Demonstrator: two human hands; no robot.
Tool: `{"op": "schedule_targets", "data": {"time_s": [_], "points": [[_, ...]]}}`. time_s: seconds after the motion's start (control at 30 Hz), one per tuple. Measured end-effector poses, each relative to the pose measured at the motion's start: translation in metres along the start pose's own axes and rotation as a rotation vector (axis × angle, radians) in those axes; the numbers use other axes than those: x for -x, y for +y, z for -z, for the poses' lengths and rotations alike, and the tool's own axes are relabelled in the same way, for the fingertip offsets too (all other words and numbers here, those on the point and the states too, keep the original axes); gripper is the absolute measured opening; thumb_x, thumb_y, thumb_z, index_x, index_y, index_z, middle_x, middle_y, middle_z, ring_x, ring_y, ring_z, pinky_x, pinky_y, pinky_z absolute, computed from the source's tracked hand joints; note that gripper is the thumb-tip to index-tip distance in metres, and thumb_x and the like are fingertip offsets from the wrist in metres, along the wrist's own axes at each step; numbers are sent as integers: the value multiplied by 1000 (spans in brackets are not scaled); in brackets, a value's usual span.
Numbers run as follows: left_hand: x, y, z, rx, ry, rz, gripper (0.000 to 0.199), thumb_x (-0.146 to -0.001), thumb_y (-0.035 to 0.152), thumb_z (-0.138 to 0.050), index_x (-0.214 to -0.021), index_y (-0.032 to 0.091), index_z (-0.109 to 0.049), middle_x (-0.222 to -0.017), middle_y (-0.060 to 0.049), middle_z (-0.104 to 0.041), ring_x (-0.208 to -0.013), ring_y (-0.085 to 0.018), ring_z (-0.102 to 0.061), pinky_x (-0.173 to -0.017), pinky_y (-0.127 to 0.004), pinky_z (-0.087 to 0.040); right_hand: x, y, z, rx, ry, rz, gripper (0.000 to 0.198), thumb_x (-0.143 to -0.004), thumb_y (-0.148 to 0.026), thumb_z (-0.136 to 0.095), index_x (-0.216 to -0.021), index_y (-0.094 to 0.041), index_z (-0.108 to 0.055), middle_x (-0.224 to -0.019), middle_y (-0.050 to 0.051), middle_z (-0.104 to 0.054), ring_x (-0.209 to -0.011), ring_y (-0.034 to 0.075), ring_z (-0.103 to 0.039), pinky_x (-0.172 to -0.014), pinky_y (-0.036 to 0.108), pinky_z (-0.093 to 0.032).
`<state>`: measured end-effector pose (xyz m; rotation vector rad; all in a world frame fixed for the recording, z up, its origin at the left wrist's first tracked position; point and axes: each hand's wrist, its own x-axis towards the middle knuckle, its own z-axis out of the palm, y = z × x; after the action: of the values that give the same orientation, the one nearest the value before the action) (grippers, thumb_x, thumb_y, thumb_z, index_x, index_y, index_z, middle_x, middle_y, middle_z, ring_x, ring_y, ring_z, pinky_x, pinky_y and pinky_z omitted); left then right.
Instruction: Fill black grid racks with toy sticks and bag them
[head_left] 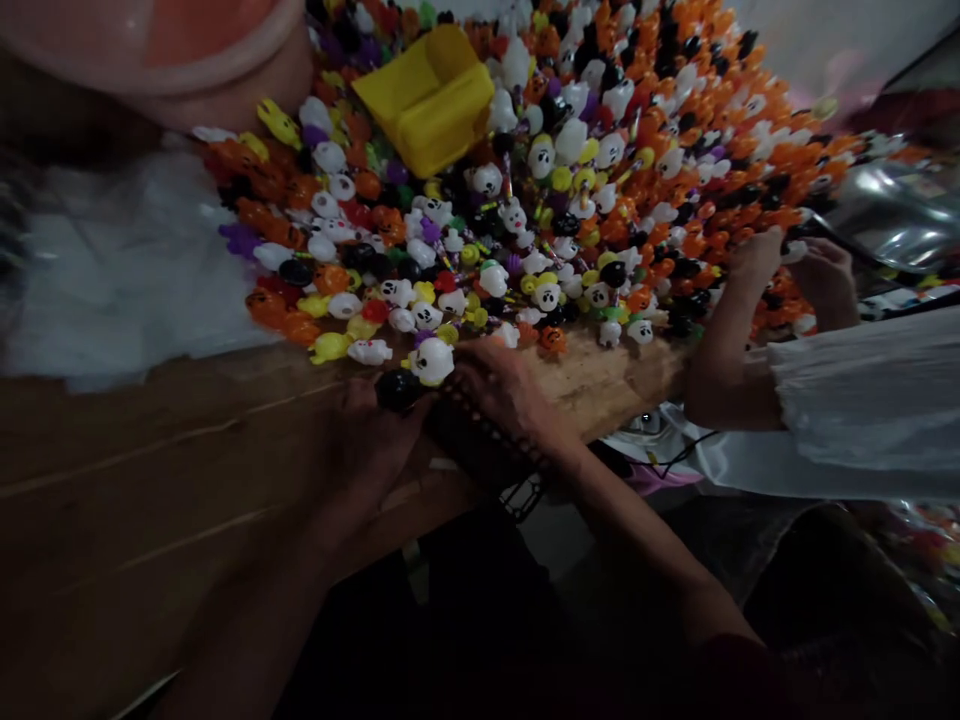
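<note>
My left hand (371,435) is closed at the table's front edge, its fingers against a shiny black rounded piece (399,390). Right behind that piece is a white toy head with a printed face (433,360). My right hand (502,385) reaches in from the right, fingers bent beside the white head; whatever they grip is hidden in shadow. Beneath the right hand and wrist sits a dark object with an openwork edge (480,440), too dim to name. A large heap of small plastic figures (495,280) in white, orange, black, yellow and purple lies just beyond both hands.
A yellow plastic scoop (435,100) rests on the heap. At the upper left stands a pink tub (225,70), with clear plastic bags (127,270) below it. On the right, another person's hands (787,260) hold a small white piece. The wooden table (150,450) runs along the front.
</note>
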<state>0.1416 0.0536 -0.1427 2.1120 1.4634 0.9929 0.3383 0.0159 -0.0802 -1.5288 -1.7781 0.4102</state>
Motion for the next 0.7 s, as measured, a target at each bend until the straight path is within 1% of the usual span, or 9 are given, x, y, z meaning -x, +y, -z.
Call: {"op": "schedule_targets", "data": {"time_s": [0.07,0.1,0.23,0.33,0.4,0.47,0.53,0.6,0.7], "points": [[-2,4,-2,-18,35,20,29,-77,50,-69,-80,22,-65,-90,-12,-71,-90,-34,-64,-82,-49,-51,-7,8,23,153,137,-76,25,-99,-19,-50,-107,-18,-73,-107,9,-74,-96,19,-67,-88,29,-50],[-5,5,-2,-16,44,18,28,-77,50,-68,-79,22,-64,-90,-11,-71,-90,-33,-64,-81,-48,-52,-11,14,32,228,153,-122,26,-98,-18,-49,-105,-17,-74,-106,10,-74,-95,19,-67,-87,28,-49],[-17,0,2,56,-8,-30,22,-77,45,-62,-74,23,-63,-78,-8,-70,-78,-29,-66,-70,-39,-53,-32,39,40,427,-23,-216,26,-96,-16,-51,-104,-14,-76,-106,11,-73,-93,20,-65,-80,27,-45],[-17,-13,8,26,-42,-12,23,-77,46,-63,-69,24,-60,-69,-5,-66,-68,-26,-65,-64,-37,-52,-40,47,31,486,-37,-226,28,-97,-16,-48,-106,-13,-75,-105,12,-71,-94,21,-62,-79,27,-42],[-13,-21,11,-3,-97,-25,27,-76,48,-67,-69,25,-57,-70,-5,-65,-73,-27,-66,-66,-37,-53,-41,45,31,492,1,-195,30,-99,-16,-45,-107,-13,-74,-105,11,-68,-91,20,-60,-77,28,-41],[-9,-24,11,-20,-149,-65,30,-76,50,-71,-71,25,-55,-77,-6,-67,-86,-29,-68,-75,-40,-56,-39,38,37,496,-5,-87,32,-100,-17,-42,-105,-15,-73,-106,11,-67,-89,20,-57,-76,29,-39],[-8,-23,11,-11,-169,-100,30,-77,51,-73,-76,25,-58,-85,-7,-68,-98,-31,-67,-86,-43,-56,-36,31,43,496,-106,74,30,-100,-18,-44,-101,-17,-73,-104,10,-66,-89,21,-55,-77,31,-37],[-9,-22,10,22,-191,-94,31,-79,52,-74,-88,25,-62,-93,-7,-70,-99,-30,-66,-90,-44,-55,-35,28,46,491,-244,188,26,-98,-17,-48,-95,-18,-74,-99,9,-65,-89,21,-54,-77,32,-36],[-11,-20,11,82,-206,-54,35,-82,51,-73,-105,26,-65,-102,-7,-71,-99,-28,-67,-91,-44,-56,-38,30,40,494,-288,160,20,-94,-17,-54,-96,-17,-73,-98,9,-65,-85,20,-53,-75,32,-35]]}}
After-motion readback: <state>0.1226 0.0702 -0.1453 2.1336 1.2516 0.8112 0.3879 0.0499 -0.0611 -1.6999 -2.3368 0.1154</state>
